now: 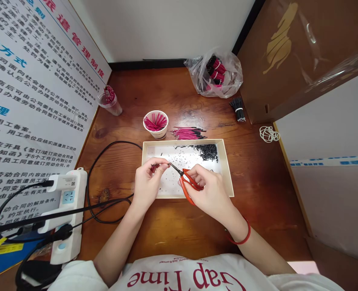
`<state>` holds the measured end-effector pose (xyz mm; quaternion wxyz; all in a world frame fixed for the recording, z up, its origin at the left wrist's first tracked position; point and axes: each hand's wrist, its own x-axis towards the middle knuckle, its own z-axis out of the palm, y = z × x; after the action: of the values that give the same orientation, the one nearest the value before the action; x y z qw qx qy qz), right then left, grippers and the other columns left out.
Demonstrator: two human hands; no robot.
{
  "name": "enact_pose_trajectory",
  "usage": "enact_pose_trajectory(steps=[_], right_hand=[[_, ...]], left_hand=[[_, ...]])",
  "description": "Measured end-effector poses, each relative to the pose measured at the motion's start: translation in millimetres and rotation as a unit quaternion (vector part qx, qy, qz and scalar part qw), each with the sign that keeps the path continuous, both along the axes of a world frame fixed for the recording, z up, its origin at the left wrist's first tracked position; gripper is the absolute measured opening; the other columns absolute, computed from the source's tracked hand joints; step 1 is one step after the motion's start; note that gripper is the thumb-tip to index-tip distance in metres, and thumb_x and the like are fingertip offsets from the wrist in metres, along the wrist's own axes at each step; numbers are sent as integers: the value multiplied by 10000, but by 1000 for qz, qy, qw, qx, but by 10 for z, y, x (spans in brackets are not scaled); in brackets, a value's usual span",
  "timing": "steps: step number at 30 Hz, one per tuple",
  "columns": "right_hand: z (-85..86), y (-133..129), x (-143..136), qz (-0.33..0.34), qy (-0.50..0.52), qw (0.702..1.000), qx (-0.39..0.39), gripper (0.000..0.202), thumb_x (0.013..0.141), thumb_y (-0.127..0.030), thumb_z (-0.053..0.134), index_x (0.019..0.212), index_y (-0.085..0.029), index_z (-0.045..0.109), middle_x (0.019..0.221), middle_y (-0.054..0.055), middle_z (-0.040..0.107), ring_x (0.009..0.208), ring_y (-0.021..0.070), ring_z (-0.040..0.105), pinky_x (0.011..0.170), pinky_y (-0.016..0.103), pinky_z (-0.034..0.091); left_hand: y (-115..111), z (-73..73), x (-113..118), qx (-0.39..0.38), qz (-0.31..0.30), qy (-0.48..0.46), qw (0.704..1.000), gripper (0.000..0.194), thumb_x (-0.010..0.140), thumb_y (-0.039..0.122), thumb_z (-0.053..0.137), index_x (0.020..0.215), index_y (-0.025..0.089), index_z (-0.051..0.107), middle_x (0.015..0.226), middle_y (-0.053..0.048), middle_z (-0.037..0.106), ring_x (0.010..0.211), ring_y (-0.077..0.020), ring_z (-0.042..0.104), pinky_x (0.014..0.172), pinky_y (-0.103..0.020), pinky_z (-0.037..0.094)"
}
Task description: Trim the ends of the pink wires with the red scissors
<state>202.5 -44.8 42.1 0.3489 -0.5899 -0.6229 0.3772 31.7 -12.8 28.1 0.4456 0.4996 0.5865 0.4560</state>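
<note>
Over a shallow white box [229, 182], my left hand [147, 184] pinches a thin pink-and-dark wire [155, 166] between thumb and fingers, most of it hidden by the hand. My right hand [211, 190] grips red-handled scissors [188, 184], and their dark narrow blades point at the left fingertips. The blade tips meet or nearly meet the wire's end; whether they touch it I cannot tell. Inside the box lies a heap of short black pieces [208, 152] at the far right, with tiny bits scattered over its floor.
Behind the box are a paper cup [156, 133] of pink wires and a pile of pink-black wires [188, 133]. Further out are a plastic cup [114, 107], a clear bag [197, 83], a black bundle [237, 108] and white rubber bands [269, 134]. A power strip [76, 218] with cables is left.
</note>
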Motion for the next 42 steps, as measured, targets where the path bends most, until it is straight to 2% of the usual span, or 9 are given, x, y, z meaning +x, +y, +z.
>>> enact_pose_trajectory(steps=[13, 23, 35, 42], right_hand=[[-31, -5, 6, -9, 28, 999, -21, 129, 826, -220, 653, 718, -211, 582, 631, -23, 668, 471, 87, 483, 463, 212, 406], [23, 7, -13, 2, 13, 1000, 6, 157, 812, -230, 678, 723, -210, 550, 581, -49, 591, 461, 80, 460, 464, 205, 408], [5, 9, -10, 3, 10, 1000, 9, 155, 816, -234, 676, 717, -214, 557, 583, -45, 604, 460, 84, 463, 472, 214, 413], [-18, 0, 3, -13, 16, 1000, -15, 137, 835, -232, 652, 729, -220, 565, 635, -20, 650, 481, 98, 499, 469, 226, 419]], left_hand=[[7, 26, 9, 4, -3, -8, 1000, 117, 787, 275, 673, 730, 196, 737, 738, -33, 747, 735, -182, 672, 692, -281, 506], [-3, 21, 2, 6, -7, -15, 1000, 118, 811, 272, 663, 752, 205, 740, 746, -18, 743, 752, -168, 675, 715, -266, 503], [1, 15, 4, 7, -14, -9, 1000, 118, 809, 268, 665, 752, 200, 743, 743, -24, 743, 749, -176, 674, 711, -274, 502], [4, 35, 12, -3, -17, -15, 1000, 122, 800, 285, 669, 740, 199, 730, 747, -33, 738, 750, -178, 662, 717, -285, 504]])
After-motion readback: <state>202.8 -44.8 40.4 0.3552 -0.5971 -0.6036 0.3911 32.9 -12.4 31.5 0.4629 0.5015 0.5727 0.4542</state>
